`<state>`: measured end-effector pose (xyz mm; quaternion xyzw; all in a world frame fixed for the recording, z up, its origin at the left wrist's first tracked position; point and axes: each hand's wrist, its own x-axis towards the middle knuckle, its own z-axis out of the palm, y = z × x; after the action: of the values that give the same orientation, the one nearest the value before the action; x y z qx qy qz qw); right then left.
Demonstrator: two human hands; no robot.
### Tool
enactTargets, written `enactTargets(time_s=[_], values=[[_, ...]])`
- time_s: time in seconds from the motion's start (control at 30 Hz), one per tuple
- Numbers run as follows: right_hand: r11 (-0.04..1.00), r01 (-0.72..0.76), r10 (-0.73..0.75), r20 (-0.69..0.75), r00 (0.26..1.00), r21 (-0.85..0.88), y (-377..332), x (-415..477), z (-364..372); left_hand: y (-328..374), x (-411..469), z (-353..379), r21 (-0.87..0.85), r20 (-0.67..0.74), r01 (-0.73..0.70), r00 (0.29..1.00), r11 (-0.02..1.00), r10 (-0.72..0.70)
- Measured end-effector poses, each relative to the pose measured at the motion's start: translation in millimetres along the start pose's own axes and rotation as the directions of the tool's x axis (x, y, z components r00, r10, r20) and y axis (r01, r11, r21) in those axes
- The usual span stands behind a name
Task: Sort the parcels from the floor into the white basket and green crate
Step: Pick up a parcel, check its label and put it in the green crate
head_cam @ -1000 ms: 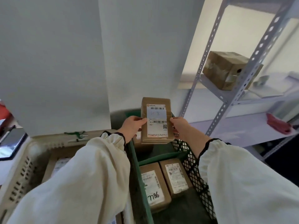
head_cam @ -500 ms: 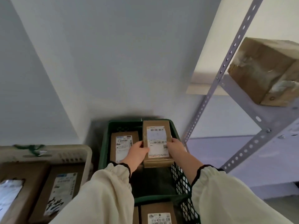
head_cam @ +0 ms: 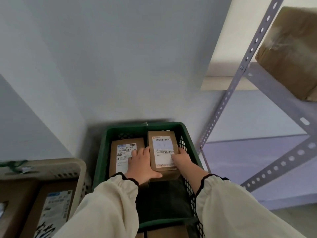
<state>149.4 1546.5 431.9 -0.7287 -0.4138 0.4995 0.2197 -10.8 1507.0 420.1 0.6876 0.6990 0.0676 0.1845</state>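
Parcel (head_cam: pixel 163 150), label up, was held in the green crate's (head_cam: pixel 103 152) far right corner beside another labelled parcel (head_cam: pixel 122 152); left hand (head_cam: pixel 142 166) and right hand (head_cam: pixel 182 161) gripped its sides. Lowered carelessly, right fingers (head_cam: pixel 173 156) could jam against the mesh wall (head_cam: pixel 183 143).

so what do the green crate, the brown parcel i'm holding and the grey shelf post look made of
Dark green mesh-walled crate: likely moulded plastic, matt, with rounded rim and lattice holes. Held brown labelled parcel: plain matt cardboard, folded edges, white paper label stuck on. Grey slotted shelf post: probably painted steel angle, given punched holes and a bolt.
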Motion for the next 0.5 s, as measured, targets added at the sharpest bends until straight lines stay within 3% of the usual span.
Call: enactTargets(time_s=[0.13,0.5], values=[[1.0,0.005,-0.006,0.026,1.0,0.011,10.3,7.0,9.0,-7.9,1.3,12.5,0.113,-0.019,0.001,1.0,0.994,0.001],[0.998,0.005,-0.004,-0.023,1.0,0.07,23.0,14.3,26.3,-2.4,-3.9,18.3,0.171,0.054,0.031,0.998,0.985,-0.041]])
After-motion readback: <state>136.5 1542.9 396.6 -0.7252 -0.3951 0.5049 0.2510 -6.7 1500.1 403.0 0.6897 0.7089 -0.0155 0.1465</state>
